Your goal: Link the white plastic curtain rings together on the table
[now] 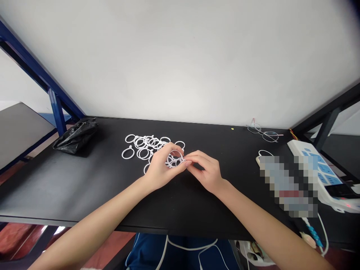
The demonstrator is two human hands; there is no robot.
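Observation:
My left hand [161,167] is closed around a white curtain ring [174,151], thumb and fingers curled along its rim. At the ring's right edge, the fingertips of my right hand [207,170] are pinched together where its small eyelet would sit. Any tiny part between those fingertips is hidden. Behind and left of my hands lies a loose pile of white curtain rings [140,142], several overlapping, some with a small knob or eyelet showing. One separate ring [128,158] rests at the pile's left side. My left hand covers part of the pile.
A crumpled black plastic bag [77,135] lies at the black table's [112,202] back left. To the right are eyeglasses [261,132], a blurred-out phone-like object [284,183] with a cable, and a white power strip [323,165]. White cables [191,248] hang below the front edge.

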